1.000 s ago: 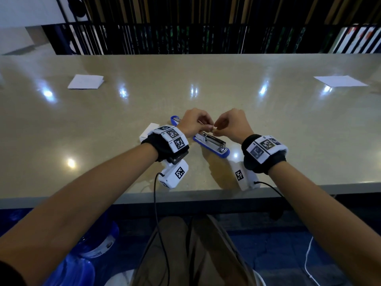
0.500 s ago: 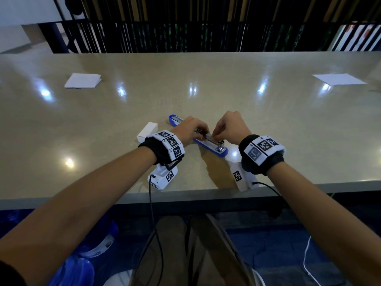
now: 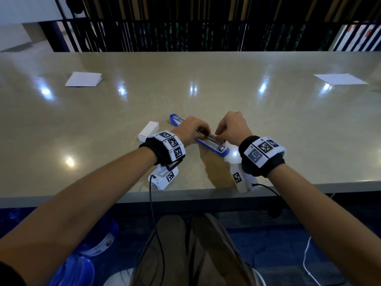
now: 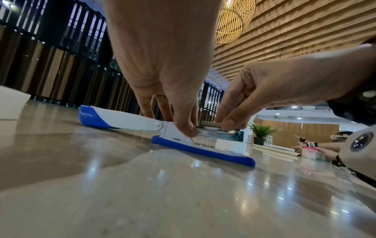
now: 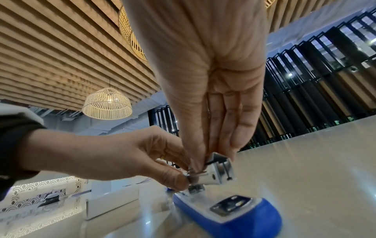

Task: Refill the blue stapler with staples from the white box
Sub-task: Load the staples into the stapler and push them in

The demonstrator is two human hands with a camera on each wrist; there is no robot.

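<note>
The blue stapler [image 3: 223, 151] lies opened flat on the table, its lid [image 3: 175, 119] pointing far left and its metal magazine [image 4: 220, 134] facing up. My left hand [image 3: 204, 133] pinches the magazine near the hinge; its thumb [image 4: 187, 128] presses the magazine's side. Just to its right, my right hand [image 3: 218, 134] pinches a strip of staples [image 4: 210, 124] and holds it down on the magazine top. In the right wrist view the magazine's front end [image 5: 220, 170] shows under my fingertips, above the blue base [image 5: 234, 214]. The white box [image 3: 148, 131] lies left of my left wrist.
Two white paper sheets lie far off, one at the back left [image 3: 83, 79] and one at the back right [image 3: 340, 79]. The table's front edge [image 3: 185, 196] runs just under my wrists. Another person's hands [image 4: 317, 148] work further along the table.
Both hands came down from just above the stapler, where they held the strip between them, onto the magazine. The stapler and box have stayed in place.
</note>
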